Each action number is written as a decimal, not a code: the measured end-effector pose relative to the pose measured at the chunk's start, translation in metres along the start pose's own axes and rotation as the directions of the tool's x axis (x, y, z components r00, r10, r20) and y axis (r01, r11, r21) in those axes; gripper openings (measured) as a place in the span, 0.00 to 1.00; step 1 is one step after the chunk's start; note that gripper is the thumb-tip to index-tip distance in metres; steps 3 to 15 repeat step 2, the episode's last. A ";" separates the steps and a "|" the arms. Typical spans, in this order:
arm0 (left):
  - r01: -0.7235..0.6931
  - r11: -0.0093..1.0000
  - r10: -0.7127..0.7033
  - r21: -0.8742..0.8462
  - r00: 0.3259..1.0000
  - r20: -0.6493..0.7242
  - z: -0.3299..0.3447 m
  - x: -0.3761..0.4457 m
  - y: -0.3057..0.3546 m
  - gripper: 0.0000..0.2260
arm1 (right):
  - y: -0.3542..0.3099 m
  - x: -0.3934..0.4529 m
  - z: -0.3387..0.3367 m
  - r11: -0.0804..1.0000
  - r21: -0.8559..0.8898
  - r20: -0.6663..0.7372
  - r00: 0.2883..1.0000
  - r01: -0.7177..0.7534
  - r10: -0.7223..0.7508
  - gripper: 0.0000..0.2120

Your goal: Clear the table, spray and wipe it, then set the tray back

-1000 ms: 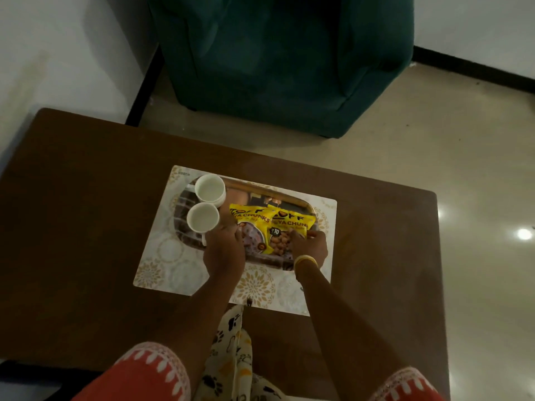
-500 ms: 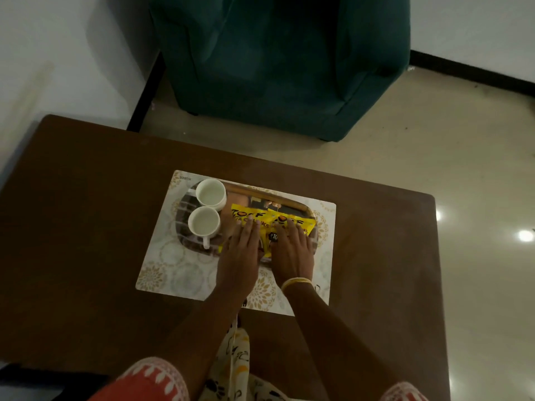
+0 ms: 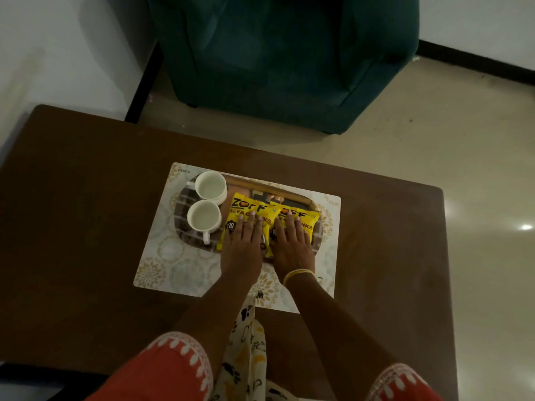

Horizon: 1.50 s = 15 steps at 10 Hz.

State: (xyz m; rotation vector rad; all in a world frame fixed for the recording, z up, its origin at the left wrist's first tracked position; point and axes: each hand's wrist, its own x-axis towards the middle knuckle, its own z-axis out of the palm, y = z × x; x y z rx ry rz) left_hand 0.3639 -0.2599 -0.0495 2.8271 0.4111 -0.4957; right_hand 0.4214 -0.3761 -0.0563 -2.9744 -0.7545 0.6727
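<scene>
One head-worn camera looks steeply down, close over the table (image 3: 86,227), facing the armchair (image 3: 283,53)

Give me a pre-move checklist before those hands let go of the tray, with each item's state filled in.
1. Tray sits on the placemat: ok.
2. Both yellow packets lie on the tray: ok.
3. Left hand and right hand lie flat on the packets: ok.
4. Two white cups stand upright on the tray: ok.
5. Cups empty: cannot tell.
6. Table wiped dry: cannot tell.
</scene>
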 end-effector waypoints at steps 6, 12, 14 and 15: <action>-0.031 0.998 0.035 0.050 0.996 -0.079 -0.015 -0.025 -0.009 0.33 | -0.003 -0.023 -0.018 0.994 -0.079 -0.040 0.997 -0.069 0.066 0.30; -0.031 0.998 0.035 0.050 0.996 -0.079 -0.015 -0.025 -0.009 0.33 | -0.003 -0.023 -0.018 0.994 -0.079 -0.040 0.997 -0.069 0.066 0.30; -0.031 0.998 0.035 0.050 0.996 -0.079 -0.015 -0.025 -0.009 0.33 | -0.003 -0.023 -0.018 0.994 -0.079 -0.040 0.997 -0.069 0.066 0.30; -0.031 0.998 0.035 0.050 0.996 -0.079 -0.015 -0.025 -0.009 0.33 | -0.003 -0.023 -0.018 0.994 -0.079 -0.040 0.997 -0.069 0.066 0.30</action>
